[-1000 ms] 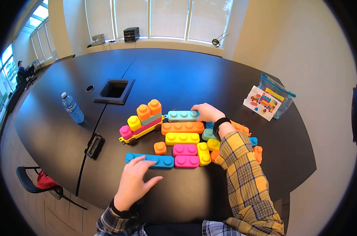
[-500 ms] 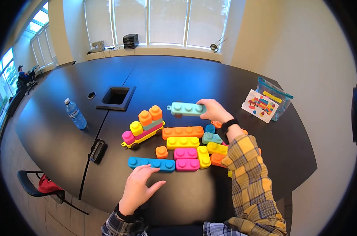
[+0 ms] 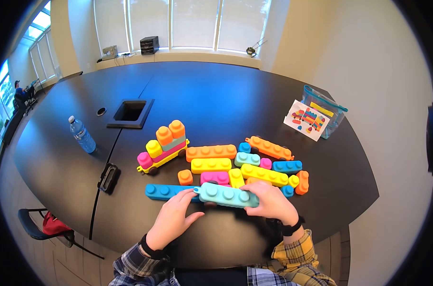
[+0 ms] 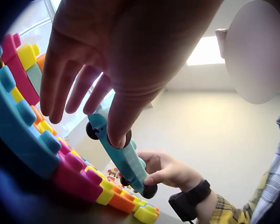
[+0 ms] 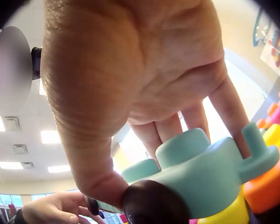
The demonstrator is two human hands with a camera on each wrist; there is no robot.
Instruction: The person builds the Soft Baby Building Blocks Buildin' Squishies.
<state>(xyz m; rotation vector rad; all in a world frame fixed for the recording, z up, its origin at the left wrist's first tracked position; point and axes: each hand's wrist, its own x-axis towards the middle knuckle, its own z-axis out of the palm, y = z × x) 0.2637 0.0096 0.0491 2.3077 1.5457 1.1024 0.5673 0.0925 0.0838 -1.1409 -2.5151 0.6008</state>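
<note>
Presently in hand: we see a turquoise wagon (image 3: 228, 195) at the lower centre of the head view, studs up, its wheels lifted off the table (image 3: 216, 102).
Right hand: we find the right hand (image 3: 276, 202) gripping the wagon's right end; its wrist view shows the thumb beside a dark wheel (image 5: 154, 207) and the fingers along the far side.
Left hand: we see the left hand (image 3: 171, 217) with fingers loosely extended and thumb spread, just beside the wagon's hooked left end; we cannot tell whether it touches.
Behind the wagon: we make out a long blue block (image 3: 161, 191), its right end hidden, and a pink block (image 3: 215, 178).
Centre rows: we see a long orange block (image 3: 211, 152) above a yellow block (image 3: 211, 165), with a small orange block (image 3: 185, 177) to their lower left.
Loaded car: left of centre, we see a yellow car (image 3: 145, 168) bearing stacked pink, yellow, teal and orange blocks.
Right of centre: we note an orange wagon (image 3: 269, 148) at the top edge of the mixed blocks.
Upper right: we see a picture card (image 3: 306, 120) leaning against a clear pouch (image 3: 338, 117).
Left side: we see a water bottle (image 3: 83, 136), and a black case (image 3: 109, 178) below it.
</note>
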